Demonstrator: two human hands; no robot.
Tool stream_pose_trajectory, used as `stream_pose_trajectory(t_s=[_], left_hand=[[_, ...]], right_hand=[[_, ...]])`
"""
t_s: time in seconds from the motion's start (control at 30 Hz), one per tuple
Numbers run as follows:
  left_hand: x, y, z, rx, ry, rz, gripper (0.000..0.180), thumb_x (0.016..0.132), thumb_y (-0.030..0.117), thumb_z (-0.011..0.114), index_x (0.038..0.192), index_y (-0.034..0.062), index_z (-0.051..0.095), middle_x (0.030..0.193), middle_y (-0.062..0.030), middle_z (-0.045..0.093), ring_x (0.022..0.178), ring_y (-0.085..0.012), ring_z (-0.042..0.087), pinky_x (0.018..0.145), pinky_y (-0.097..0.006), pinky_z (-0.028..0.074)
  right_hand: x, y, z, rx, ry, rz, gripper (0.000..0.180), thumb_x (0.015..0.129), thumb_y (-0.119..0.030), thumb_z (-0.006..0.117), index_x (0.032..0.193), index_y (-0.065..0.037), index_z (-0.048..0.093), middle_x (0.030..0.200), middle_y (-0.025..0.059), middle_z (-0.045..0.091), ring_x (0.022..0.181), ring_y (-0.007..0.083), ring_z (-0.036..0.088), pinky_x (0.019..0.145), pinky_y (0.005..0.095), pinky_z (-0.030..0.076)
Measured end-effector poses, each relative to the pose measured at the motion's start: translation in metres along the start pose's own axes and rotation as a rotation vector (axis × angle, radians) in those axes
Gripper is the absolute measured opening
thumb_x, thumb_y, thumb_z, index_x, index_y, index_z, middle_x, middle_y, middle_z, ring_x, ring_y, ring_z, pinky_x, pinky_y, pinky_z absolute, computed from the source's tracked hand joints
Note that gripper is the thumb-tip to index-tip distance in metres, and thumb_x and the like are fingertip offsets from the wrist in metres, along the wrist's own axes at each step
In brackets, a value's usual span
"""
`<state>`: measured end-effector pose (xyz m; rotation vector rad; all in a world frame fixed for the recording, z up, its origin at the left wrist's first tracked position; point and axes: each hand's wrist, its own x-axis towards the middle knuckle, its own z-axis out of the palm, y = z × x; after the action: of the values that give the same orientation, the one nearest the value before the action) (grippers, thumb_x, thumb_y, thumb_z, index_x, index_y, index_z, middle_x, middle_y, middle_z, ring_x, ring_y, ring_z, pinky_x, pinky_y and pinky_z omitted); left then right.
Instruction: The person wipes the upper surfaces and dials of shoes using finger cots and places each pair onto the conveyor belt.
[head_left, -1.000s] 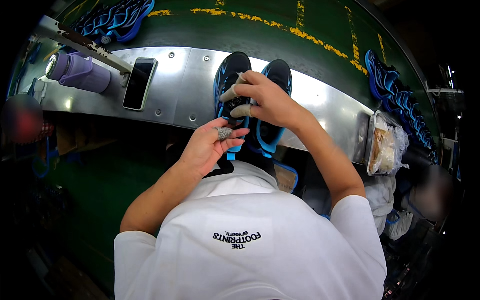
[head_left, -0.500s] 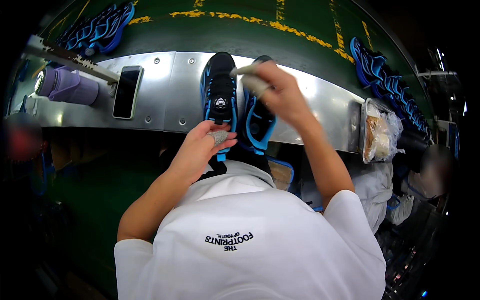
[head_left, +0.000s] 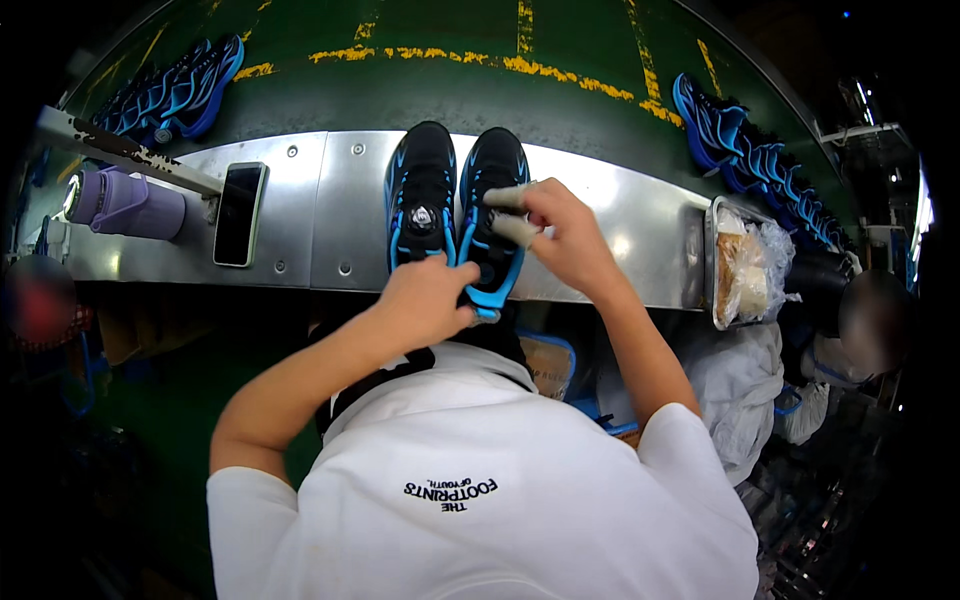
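far left on the steel counter (head_left: 330,215): purple bottle (head_left: 125,205), then a dark phone (head_left: 240,213). centre: pair of black-and-blue sneakers, toes pointing far. left sneaker (head_left: 420,190) stands free. left hand (head_left: 428,300) curled closed over the heel of the right sneaker (head_left: 492,180); right hand (head_left: 560,232) pinches a small pale cloth pad (head_left: 512,228) against its upper. shoe looks light, upper soft, sole stiff; heel or sole edge is the firm grip. right: tray of bagged stuff (head_left: 745,270).
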<state>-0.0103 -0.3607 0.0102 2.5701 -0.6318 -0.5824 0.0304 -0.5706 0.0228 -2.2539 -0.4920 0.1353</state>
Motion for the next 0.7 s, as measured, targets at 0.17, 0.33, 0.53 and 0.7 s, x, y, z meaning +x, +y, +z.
stream_pose_trajectory(t_s=[0.17,0.33,0.53,0.7], left_hand=[[0.041,-0.014,-0.071,-0.132,0.217,0.146,0.033,0.081,0.040,0.074,0.087,0.0076,0.071,0.076,-0.0129,0.064,0.074,-0.0319,0.060,0.068,-0.039,0.047],[0.100,-0.084,-0.127,0.195,0.454,0.134,0.032,0.080,0.037,0.076,0.094,0.0076,0.072,0.088,-0.0145,0.068,0.079,-0.0311,0.062,0.072,-0.038,0.048],[0.142,-0.107,-0.153,0.337,0.765,-0.041,0.022,0.086,0.015,0.062,0.103,0.0018,0.064,0.101,-0.0175,0.064,0.095,-0.0347,0.062,0.083,-0.040,0.048],[0.128,-0.066,-0.039,0.015,0.466,0.273,0.043,0.063,-0.006,0.056,0.104,0.0050,0.062,0.122,-0.0183,0.055,0.118,-0.0379,0.051,0.103,-0.044,0.039]], right_hand=[[-0.002,0.035,-0.039,0.497,0.221,0.116,0.028,0.092,-0.011,0.064,0.119,-0.006,0.066,0.097,0.0005,0.062,0.077,0.0062,0.051,0.070,0.0206,0.044],[-0.006,0.085,-0.075,0.334,0.281,0.241,0.026,0.092,-0.010,0.064,0.117,-0.005,0.067,0.098,-0.0005,0.063,0.077,0.0061,0.051,0.069,0.0211,0.044],[-0.016,0.206,-0.165,0.070,0.506,0.232,0.028,0.089,-0.017,0.069,0.114,-0.006,0.068,0.103,0.0051,0.069,0.083,0.0086,0.058,0.076,0.0226,0.047],[-0.015,0.311,-0.248,-0.371,0.476,0.546,0.063,0.070,-0.056,0.076,0.122,-0.021,0.067,0.129,0.0229,0.055,0.123,0.0342,0.051,0.104,0.0406,0.040]])
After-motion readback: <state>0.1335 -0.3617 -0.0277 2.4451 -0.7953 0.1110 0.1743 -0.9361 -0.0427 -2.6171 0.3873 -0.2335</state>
